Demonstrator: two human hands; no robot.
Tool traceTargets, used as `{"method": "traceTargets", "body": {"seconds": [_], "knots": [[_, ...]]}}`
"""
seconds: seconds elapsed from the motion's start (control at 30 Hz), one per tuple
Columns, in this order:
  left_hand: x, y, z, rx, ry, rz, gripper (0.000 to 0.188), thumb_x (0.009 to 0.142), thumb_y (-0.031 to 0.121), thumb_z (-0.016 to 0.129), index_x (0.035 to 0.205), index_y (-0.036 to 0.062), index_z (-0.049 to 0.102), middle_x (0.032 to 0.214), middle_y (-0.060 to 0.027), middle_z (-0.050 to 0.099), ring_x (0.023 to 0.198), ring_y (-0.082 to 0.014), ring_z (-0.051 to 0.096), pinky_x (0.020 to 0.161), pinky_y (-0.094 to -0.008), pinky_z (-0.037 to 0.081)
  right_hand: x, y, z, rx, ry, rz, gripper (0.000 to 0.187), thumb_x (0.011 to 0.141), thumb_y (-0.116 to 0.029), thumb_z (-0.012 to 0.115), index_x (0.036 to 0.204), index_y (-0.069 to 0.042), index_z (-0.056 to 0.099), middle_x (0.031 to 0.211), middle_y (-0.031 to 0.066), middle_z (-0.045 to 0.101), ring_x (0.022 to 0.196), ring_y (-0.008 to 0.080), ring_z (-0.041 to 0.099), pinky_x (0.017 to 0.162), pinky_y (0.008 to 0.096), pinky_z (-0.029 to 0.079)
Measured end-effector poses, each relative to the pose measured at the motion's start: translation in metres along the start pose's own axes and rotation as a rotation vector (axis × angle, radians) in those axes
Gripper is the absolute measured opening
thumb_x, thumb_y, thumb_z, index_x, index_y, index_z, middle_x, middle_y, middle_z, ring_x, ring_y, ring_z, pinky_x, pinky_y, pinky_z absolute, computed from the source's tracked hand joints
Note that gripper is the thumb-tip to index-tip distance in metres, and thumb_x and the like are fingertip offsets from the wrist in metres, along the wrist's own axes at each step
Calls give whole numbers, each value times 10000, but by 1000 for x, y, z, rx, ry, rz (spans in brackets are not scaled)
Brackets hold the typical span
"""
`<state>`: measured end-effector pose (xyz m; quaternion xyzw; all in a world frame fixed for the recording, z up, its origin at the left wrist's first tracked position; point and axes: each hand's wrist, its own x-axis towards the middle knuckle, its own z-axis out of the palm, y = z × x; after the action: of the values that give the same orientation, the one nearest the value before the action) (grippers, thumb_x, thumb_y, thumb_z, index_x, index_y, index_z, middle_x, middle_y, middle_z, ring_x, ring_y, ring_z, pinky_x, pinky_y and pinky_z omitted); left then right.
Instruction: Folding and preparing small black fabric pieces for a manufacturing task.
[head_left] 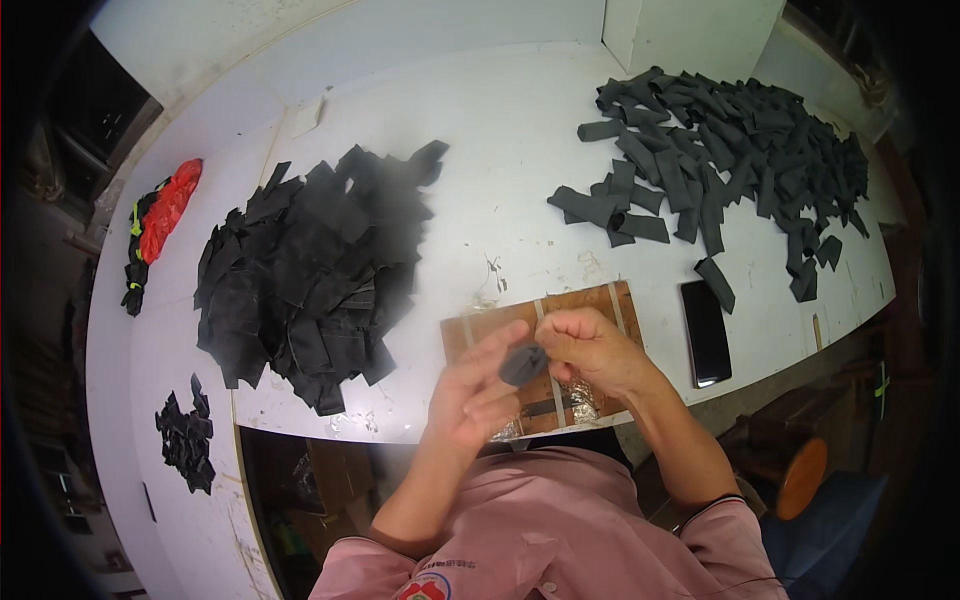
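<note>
A small dark grey fabric piece point(522, 366) is folded and rounded between my hands, over the front of the table. My right hand point(592, 350) is closed, pinching its edge between thumb and fingers. The fingers of my left hand point(472, 388) are stretched and apart along the other side of the piece; whether they press on it cannot be told. Below both hands lies a brown wooden board point(459, 338) with pale strips across it and shiny tape at its near edge.
A heap of flat black fabric pieces point(310, 270) lies on the white table point(490, 150) to the left. Rolled dark grey fabric tubes point(740, 150) spread across the far right. A black phone point(706, 335) is at right, a red plastic bag point(170, 212) far left, small black scraps point(187, 440) near left.
</note>
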<state>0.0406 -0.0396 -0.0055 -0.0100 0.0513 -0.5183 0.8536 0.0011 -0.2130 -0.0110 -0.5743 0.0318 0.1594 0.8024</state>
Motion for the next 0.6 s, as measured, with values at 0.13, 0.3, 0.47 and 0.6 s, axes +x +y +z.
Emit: {"method": "traceTargets", "body": {"seconds": [0.13,0.3,0.47,0.6], "knots": [[-4,-11,-3,1021,185,298,360,836,75,518,1187,31,452,887,-74,552,571,-95,474,539,-213,422,-4,17,-1,25,48,-25,193,872,-209,517,742,-67,532,641,-41,484,523,31,426,474,156,341],[4,-8,25,1756,41,653,279,776,34,568,1055,25,559,966,-92,573,887,-170,525,784,-260,407,-11,1,5,-445,401,-356,142,819,-156,539,809,-19,574,639,6,509,580,81,469,524,216,371],[1,-23,29,1265,62,963,89,799,54,579,833,-25,554,865,-159,593,871,-205,544,777,-327,443,-30,-50,34,-1315,269,-736,285,668,-293,657,714,-38,536,673,87,512,651,247,522,552,322,426],[-3,-18,-5,1096,194,677,121,811,62,572,895,-21,542,943,-170,578,881,-215,555,784,-341,453,-21,-23,19,-1516,169,-547,272,694,-256,655,781,-12,572,689,81,530,668,246,536,571,325,441]]}}
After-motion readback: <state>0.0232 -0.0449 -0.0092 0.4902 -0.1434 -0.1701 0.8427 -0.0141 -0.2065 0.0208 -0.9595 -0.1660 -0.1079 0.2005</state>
